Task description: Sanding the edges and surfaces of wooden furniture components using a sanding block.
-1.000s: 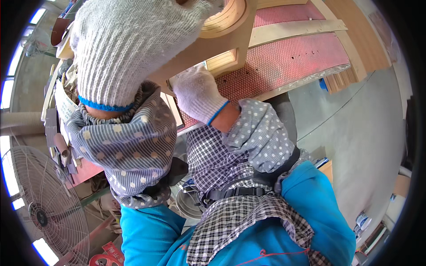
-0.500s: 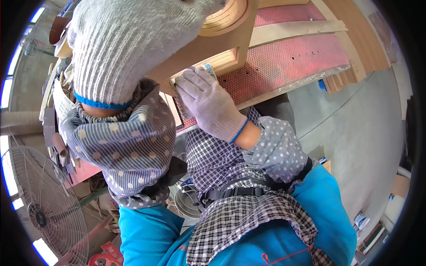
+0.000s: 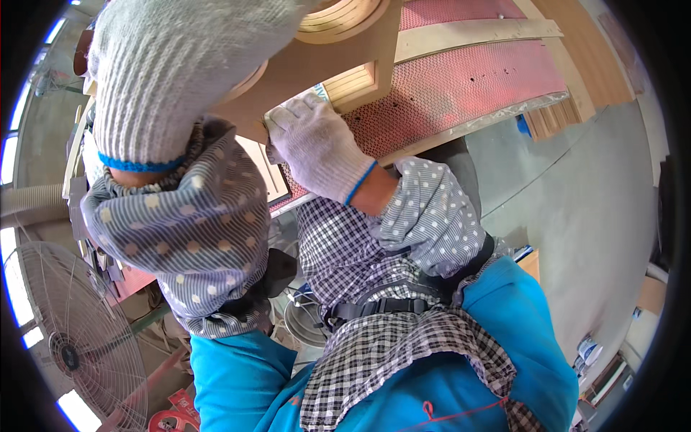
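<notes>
My right hand [image 3: 317, 147], in a pale knit glove with a blue cuff edge, presses with bent fingers against the lower edge of a brown wooden panel [image 3: 302, 79]. Under its fingers is a folded sheet that looks like sandpaper [image 3: 320, 91], white-backed with blue print; most of it is hidden. The panel has round and rectangular openings with stepped, lighter wood edges. Close to the camera, my left hand [image 3: 180, 61], gloved alike, reaches over the panel's left part. Its fingers run out past the top edge, so what they touch is hidden.
The panel rests on a bench covered with a red perforated mat [image 3: 461, 83], crossed by a pale wooden strip [image 3: 475, 39]. Stacked boards [image 3: 561, 119] lie at the right end. A large wire fan [image 3: 72, 345] stands at lower left, below a ribbed hose [image 3: 32, 203].
My right hand has slid a little left and up along the panel's edge with the sheet. My left hand and the panel have also shifted left in the view.
</notes>
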`<action>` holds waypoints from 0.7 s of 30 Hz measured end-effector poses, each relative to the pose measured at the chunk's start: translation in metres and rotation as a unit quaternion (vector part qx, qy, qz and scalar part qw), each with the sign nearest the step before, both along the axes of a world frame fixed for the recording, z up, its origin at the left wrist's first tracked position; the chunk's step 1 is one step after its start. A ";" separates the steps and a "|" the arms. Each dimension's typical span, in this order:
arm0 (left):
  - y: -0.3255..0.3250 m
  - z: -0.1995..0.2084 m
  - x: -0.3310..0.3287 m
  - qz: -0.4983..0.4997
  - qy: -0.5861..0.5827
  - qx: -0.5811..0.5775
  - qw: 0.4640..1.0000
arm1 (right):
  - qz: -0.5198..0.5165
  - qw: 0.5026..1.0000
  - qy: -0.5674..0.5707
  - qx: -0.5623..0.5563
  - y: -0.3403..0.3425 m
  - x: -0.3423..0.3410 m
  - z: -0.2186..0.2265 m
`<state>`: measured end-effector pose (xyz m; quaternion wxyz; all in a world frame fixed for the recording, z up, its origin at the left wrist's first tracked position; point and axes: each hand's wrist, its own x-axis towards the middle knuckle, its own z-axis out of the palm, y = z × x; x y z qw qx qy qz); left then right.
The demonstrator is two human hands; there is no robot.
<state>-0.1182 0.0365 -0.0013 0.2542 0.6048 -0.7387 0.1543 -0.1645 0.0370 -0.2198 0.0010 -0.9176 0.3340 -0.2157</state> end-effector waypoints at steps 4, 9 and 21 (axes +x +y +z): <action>-0.002 -0.008 0.005 -0.002 -0.084 -0.047 0.995 | 0.012 0.997 -0.052 -0.054 0.013 -0.018 -0.010; -0.001 0.005 0.001 0.016 0.003 0.020 1.000 | 0.014 0.998 -0.031 -0.048 0.001 -0.010 0.003; -0.008 0.005 0.003 0.020 0.011 0.047 0.999 | 0.001 0.986 0.102 0.133 -0.008 0.005 0.024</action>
